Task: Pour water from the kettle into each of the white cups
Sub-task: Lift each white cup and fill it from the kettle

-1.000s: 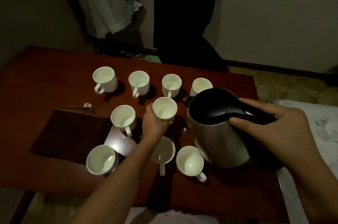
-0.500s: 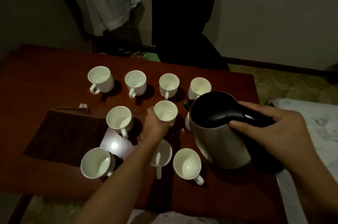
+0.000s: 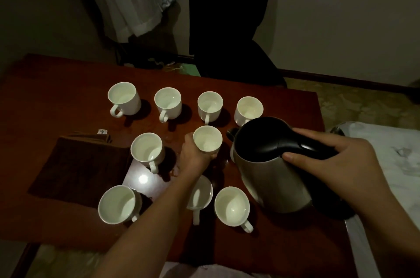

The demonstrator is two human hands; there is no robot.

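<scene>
R hand [image 3: 354, 164] grips kettle [image 3: 270, 171] handle, body upright, spout pointing left twd cup [image 3: 207, 139] held in L hand [image 3: 193, 157].

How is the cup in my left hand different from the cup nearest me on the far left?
The held cup is gripped by the left hand beside the kettle spout; the near-left cup stands free, untouched. The held cup sits mid-table; the near-left cup sits by the brown cloth. The near-left cup looks larger, being closer. Both are white and upright.
</scene>
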